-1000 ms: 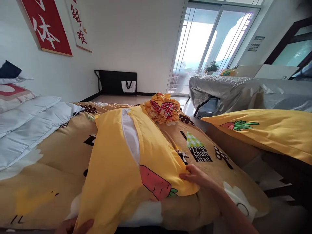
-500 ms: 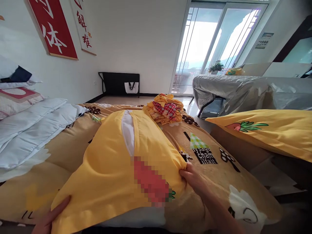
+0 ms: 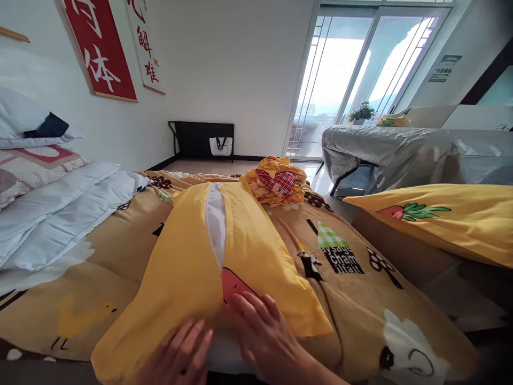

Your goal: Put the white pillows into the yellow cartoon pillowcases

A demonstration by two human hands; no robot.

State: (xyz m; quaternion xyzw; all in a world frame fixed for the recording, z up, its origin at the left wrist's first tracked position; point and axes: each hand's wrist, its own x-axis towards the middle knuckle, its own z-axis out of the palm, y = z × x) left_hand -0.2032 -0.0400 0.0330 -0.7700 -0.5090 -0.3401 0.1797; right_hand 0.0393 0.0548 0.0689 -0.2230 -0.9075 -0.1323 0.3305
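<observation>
A yellow pillowcase with a carrot print point(image 3: 192, 267) lies on the patterned tan quilt point(image 3: 360, 289), a white pillow showing through its open slit point(image 3: 216, 230). My left hand point(image 3: 180, 353) rests flat on the near end of the pillowcase, fingers stretched out. Right beside it, my right hand point(image 3: 264, 331) lies flat over the carrot print, fingers spread. Neither hand grips the cloth.
A heap of yellow and red-checked cloth point(image 3: 276, 182) sits at the quilt's far end. A second yellow carrot pillow point(image 3: 441, 219) lies at the right. White folded bedding point(image 3: 52, 208) is stacked at the left. A covered grey table point(image 3: 401, 149) stands before the glass doors.
Both hands have let go of the pillowcase's side corners and come together at its near middle, now lying flat on it. The view has shifted slightly left.
</observation>
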